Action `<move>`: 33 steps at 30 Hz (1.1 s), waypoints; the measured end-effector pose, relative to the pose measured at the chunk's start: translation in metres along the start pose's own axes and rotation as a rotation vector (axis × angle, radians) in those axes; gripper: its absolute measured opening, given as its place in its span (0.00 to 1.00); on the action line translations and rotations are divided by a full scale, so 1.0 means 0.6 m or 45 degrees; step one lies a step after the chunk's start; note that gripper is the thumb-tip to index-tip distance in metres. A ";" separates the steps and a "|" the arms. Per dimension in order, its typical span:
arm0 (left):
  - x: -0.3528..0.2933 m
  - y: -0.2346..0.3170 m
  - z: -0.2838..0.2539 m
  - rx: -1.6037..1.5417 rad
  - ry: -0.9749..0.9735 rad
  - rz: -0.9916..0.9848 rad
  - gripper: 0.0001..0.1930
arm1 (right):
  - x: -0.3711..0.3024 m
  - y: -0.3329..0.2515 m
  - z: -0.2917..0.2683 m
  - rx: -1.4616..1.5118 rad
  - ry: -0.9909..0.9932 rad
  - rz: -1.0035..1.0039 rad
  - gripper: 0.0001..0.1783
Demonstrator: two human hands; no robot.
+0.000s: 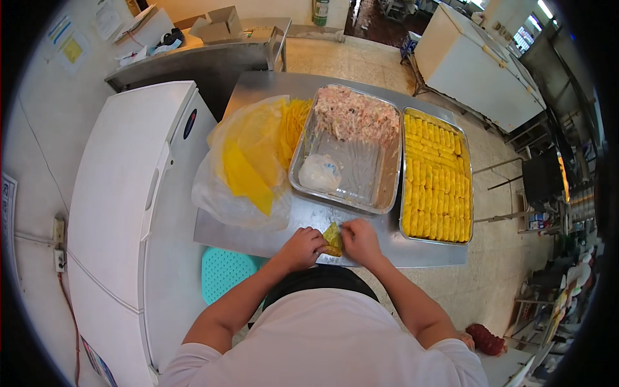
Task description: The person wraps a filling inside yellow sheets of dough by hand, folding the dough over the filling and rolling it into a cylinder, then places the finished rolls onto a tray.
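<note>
A person in a white shirt holds a small yellow-green sheet [332, 237] in bare hands, low over the near edge of a metal table [412, 256]. The left hand [304, 248] has its fingertips closed on the sheet's left side; the right hand [361, 241] sets its fingertips at the right edge, though whether they pinch cannot be told. The sheet is partly folded: a thick band lies nearest the body, its long axis running roughly left to right between the hands, while a flap tapers to a tip pointing away from the person. It looks light, soft and thin, probably moist and easy to tear, so a gentle hold at both ends of the band seems best, clear of the flap. Below and left of the grip is a turquoise stool [225, 274]. Just beyond the grip sits a pan [361, 175] with a white bundle [320, 173] and, at its far end, pink filling [358, 115]. Right of it, a tray [436, 241] holds rows of yellow rolls [438, 184]. Beyond the grip to the left, a clear bag [207, 190] surrounds yellow sheets [248, 174]. Farther left stands a white fridge [116, 200]; far off to the right, a white freezer [467, 71].
</note>
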State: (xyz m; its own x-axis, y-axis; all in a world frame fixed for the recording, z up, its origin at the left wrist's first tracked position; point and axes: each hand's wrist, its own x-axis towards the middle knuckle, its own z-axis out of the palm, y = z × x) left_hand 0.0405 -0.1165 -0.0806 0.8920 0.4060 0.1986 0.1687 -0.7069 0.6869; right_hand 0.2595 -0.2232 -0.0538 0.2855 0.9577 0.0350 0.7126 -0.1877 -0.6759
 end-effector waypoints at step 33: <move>-0.014 -0.005 -0.006 0.130 0.151 0.029 0.22 | 0.177 -0.079 -0.061 -0.174 0.057 -0.216 0.21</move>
State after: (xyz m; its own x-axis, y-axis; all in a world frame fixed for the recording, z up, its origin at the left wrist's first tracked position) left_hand 0.0308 -0.1158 -0.0820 0.8413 0.4507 0.2984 0.1965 -0.7694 0.6078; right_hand 0.2793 -0.1206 0.0089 0.1797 0.9681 0.1745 0.8323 -0.0550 -0.5517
